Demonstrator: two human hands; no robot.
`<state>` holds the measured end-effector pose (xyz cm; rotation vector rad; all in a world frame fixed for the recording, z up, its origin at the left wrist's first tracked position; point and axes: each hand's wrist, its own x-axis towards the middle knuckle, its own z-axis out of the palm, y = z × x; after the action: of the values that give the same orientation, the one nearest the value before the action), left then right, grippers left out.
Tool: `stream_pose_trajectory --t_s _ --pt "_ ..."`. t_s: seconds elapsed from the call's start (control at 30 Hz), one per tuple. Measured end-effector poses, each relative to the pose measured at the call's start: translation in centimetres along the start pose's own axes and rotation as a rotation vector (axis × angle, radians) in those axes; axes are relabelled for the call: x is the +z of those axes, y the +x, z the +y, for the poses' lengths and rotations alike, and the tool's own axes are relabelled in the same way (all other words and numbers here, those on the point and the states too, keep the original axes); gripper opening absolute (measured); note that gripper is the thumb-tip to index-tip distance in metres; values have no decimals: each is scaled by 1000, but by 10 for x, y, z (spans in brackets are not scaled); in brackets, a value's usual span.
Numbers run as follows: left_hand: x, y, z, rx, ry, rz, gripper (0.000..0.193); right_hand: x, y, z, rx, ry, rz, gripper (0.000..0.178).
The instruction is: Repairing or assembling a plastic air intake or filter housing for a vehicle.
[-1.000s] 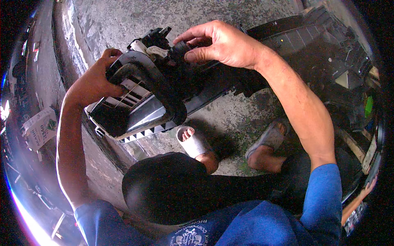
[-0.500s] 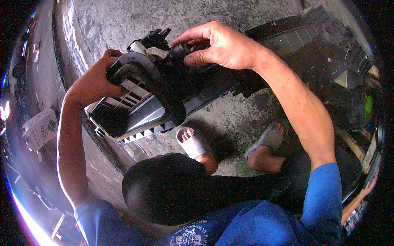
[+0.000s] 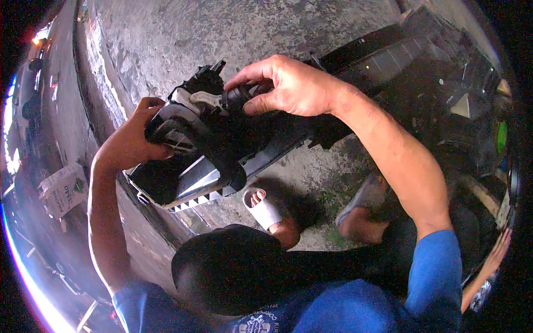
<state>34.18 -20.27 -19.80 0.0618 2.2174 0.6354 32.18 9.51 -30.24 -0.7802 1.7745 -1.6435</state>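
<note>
My left hand [image 3: 133, 136] is closed around the left end of a curved black plastic frame [image 3: 204, 136]. Its thumb lies on the near side and its fingers wrap the far side. White plastic pieces [image 3: 205, 100] sit on top of this part. To their right, my right hand [image 3: 291, 89] pinches a short black cylindrical piece [image 3: 239, 99] between thumb and fingers. Below both hands is a long black plastic housing [image 3: 272, 160] with a shiny side and a toothed lower edge. Dark shadow hides where the frame and the housing meet.
Grey stained concrete floor [image 3: 183, 28] surrounds the work. Large black plastic panels [image 3: 405, 53] lie at the far right, near wooden strips [image 3: 480, 197]. My sandalled foot [image 3: 264, 208] is just below the housing. A printed white box [image 3: 64, 188] is at left; another person's hand [image 3: 497, 252] shows at right.
Both hands and the curved frame have come lower and nearer to me, tilting slightly. Slats beneath the frame show less now. Each hand keeps its hold.
</note>
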Motion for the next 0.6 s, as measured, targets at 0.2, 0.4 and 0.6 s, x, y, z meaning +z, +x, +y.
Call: stream_pose_trajectory --t_s 0.2,0.4,0.6 --pt "3 3 9 -15 -1 2 75 -13 -5 -8 91 261 97 35" --pt "10 -1 -6 10 -110 116 73 -30 3 -17 148 959 202 40" --pt "12 3 -4 12 -158 100 66 -17 10 -18 201 569 106 31"
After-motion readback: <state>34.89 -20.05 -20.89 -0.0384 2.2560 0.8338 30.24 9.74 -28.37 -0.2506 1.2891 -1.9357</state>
